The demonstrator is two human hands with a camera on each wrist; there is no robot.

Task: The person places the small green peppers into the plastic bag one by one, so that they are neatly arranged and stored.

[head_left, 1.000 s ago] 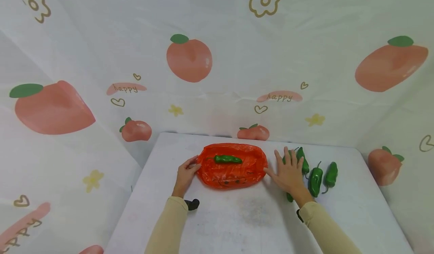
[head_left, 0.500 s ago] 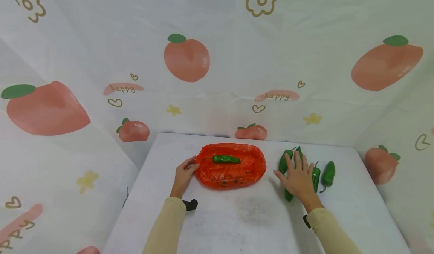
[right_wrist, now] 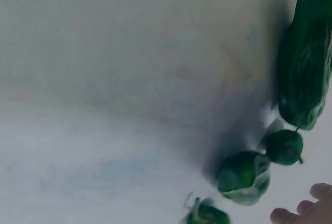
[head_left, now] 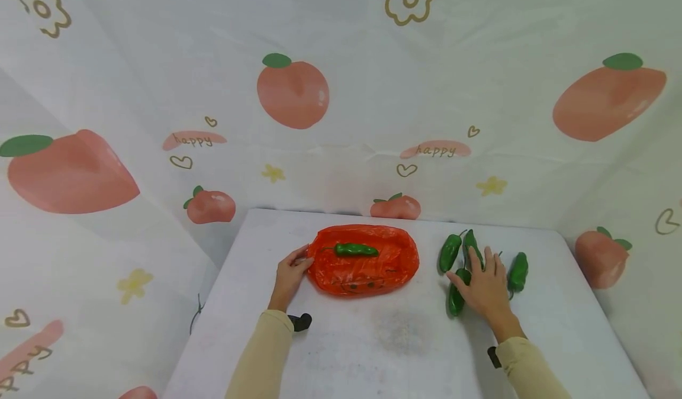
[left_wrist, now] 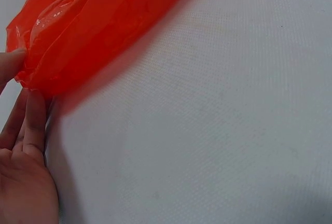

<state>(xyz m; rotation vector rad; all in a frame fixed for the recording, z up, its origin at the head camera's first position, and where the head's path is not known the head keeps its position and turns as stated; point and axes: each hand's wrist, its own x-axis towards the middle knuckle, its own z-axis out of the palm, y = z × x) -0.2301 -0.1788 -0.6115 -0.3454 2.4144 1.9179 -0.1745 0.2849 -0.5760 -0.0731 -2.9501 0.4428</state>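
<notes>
My left hand [head_left: 286,277] pinches the red plastic bag [head_left: 367,270] at its 9 o'clock end, thumb over the edge, fingers beneath — I'd say to stop the thin film sliding or sagging. The bag is spread mouth up like a tray, so the green pepper [head_left: 356,250] inside rests flat, a little towards 12 from the middle. My right hand [head_left: 487,289] is at 3 o'clock from the bag, fingers loosely spread, grasping nothing I can see. Around it on the worktop [head_left: 341,346] lie a plump pepper [head_left: 450,254] at 10, a slim pepper [head_left: 469,241] at 11, a near pepper [head_left: 455,304] at 9 and an outer pepper [head_left: 518,272] at 2, handy for this side; a stem [head_left: 500,254] at 1 suggests another underneath — whether I'm touching it, I can't tell
</notes>
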